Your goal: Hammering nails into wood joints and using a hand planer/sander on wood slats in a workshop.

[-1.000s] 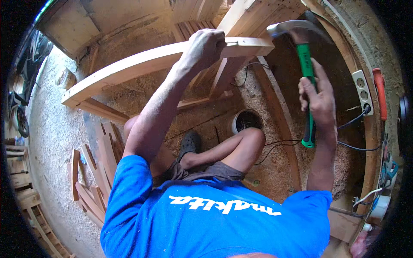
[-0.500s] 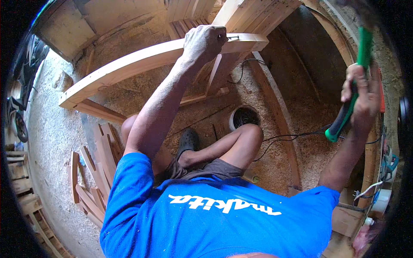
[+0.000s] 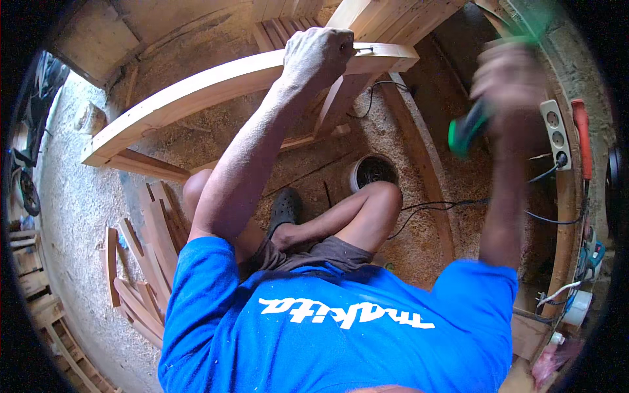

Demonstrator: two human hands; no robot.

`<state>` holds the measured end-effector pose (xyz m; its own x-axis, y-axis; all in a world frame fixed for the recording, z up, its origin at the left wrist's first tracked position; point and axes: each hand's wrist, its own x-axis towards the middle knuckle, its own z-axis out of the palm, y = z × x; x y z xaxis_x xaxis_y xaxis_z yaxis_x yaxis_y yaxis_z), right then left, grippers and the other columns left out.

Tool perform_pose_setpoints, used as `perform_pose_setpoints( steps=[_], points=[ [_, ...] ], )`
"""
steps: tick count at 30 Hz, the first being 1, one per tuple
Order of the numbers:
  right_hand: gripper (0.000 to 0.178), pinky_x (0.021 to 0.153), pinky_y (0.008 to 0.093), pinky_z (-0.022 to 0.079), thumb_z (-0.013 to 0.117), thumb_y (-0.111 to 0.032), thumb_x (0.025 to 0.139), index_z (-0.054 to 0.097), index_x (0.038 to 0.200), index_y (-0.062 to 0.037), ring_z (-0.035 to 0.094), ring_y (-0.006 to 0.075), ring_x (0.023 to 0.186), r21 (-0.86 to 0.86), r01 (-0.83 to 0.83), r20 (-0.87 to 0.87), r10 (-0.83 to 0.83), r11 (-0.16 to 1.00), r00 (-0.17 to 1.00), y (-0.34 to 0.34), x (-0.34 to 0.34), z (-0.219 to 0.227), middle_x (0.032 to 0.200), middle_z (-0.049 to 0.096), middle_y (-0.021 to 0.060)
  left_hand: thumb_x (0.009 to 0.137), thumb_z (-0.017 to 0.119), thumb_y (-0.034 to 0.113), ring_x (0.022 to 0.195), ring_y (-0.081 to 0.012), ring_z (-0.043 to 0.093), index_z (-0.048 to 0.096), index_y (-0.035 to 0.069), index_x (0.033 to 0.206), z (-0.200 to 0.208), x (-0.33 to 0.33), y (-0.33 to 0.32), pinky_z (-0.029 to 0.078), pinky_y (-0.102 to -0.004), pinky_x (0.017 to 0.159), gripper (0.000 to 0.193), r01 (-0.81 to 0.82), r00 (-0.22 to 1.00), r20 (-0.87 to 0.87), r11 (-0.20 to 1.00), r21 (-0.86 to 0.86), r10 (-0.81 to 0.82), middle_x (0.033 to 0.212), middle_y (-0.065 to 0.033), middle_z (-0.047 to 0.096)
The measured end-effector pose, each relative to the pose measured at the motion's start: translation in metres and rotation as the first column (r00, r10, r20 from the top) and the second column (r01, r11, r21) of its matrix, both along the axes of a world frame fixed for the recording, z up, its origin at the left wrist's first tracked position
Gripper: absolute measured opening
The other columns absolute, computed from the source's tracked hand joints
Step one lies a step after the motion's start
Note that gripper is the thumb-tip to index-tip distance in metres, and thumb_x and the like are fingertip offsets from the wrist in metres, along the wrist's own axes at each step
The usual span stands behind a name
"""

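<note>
My left hand [image 3: 318,56] rests on a long curved wooden beam [image 3: 196,92] and pinches a small nail [image 3: 364,49] upright against the beam's top near its right end. My right hand [image 3: 508,82], blurred by motion, is raised to the right of the beam. It grips a hammer by its green and black handle [image 3: 466,130]. The hammer's head is lost in blur near the top rim. My bent knee [image 3: 380,196] and a black shoe [image 3: 285,209] lie below the beam.
A white bucket [image 3: 372,171] stands on the sawdust floor beside my knee. A power strip [image 3: 555,134] and a red-handled tool [image 3: 581,134] lie on a plank at right, with black cables [image 3: 432,204] trailing. Several curved wooden slats [image 3: 141,262] are piled at left.
The hammer was up near the beam's end a second ago, then swung down and out to the right, and now rises again in a blur. My left hand stays on the nail.
</note>
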<state>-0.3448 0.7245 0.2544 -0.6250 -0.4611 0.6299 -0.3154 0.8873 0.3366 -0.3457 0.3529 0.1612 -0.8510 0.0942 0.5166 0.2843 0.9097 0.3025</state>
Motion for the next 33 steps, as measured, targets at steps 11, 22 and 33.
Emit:
perform_pose_setpoints(
  steps=[11, 22, 33],
  points=[
    [0.052, 0.043, 0.0227, 0.041, 0.055, -0.017, 0.102, 0.038, 0.15, -0.006, 0.046, 0.0062, 0.051, -0.904, 0.346, 0.425, 0.62, 0.252, 0.659, -0.063, 0.179, -0.047, 0.072, 0.051, 0.0009, 0.094, 0.067, 0.013, 0.071, -0.0208, 0.072, 0.073, 0.008, 0.09, -0.013, -0.014, 0.018, 0.055, -0.0353, 0.065, 0.009, 0.248, 0.966, -0.193, 0.815, 0.523, -0.17, 0.082, -0.0111, 0.074],
    [0.058, 0.041, 0.0219, 0.041, 0.059, -0.017, 0.1, 0.033, 0.151, -0.0045, 0.047, 0.006, 0.048, -0.815, 0.579, 0.466, 0.624, 0.027, 0.627, -0.02, 0.272, -0.175, 0.072, 0.052, 0.001, 0.096, 0.066, 0.024, 0.097, -0.0289, 0.072, 0.067, 0.007, 0.116, 0.004, 0.087, -0.184, 0.056, -0.0407, 0.083, 0.027, 0.03, 0.995, -0.098, 0.999, -0.012, -0.031, 0.107, -0.0117, 0.072],
    [0.053, 0.041, 0.0224, 0.039, 0.06, -0.02, 0.101, 0.038, 0.146, -0.0011, 0.046, 0.0054, 0.049, -0.854, 0.517, 0.446, 0.605, 0.066, 0.659, -0.002, 0.275, -0.181, 0.072, 0.051, -0.0001, 0.069, 0.074, 0.072, 0.09, -0.0306, 0.071, 0.066, 0.009, 0.09, -0.007, 0.118, -0.106, 0.054, -0.0436, 0.075, 0.067, -0.214, 0.973, -0.138, 0.953, -0.215, 0.187, 0.095, -0.0071, 0.07]
  ],
)
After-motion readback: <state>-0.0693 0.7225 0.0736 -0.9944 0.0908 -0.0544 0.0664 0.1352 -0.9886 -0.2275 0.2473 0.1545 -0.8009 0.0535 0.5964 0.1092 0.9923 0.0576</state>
